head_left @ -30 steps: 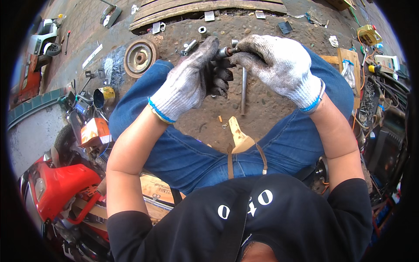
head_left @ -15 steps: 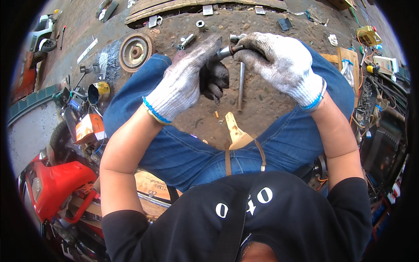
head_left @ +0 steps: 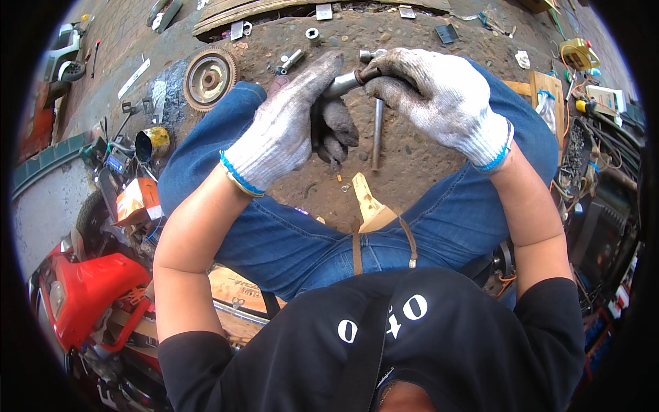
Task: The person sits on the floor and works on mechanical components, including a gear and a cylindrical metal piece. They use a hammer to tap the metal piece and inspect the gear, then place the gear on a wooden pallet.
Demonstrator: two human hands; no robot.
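Bright even daylight, soft shadows, sharp centre, fisheye-bent dark rim

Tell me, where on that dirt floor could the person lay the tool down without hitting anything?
The barest patch is the ground between the knees, right of the metal rod lying under the right hand and left hand. A smaller gap lies near the toothed wheel. Along the wooden plank small sockets crowd it, and both sides are cluttered.

Grimy white knit gloves (head_left: 288, 130), blue cuffs, jeans (head_left: 274, 233)
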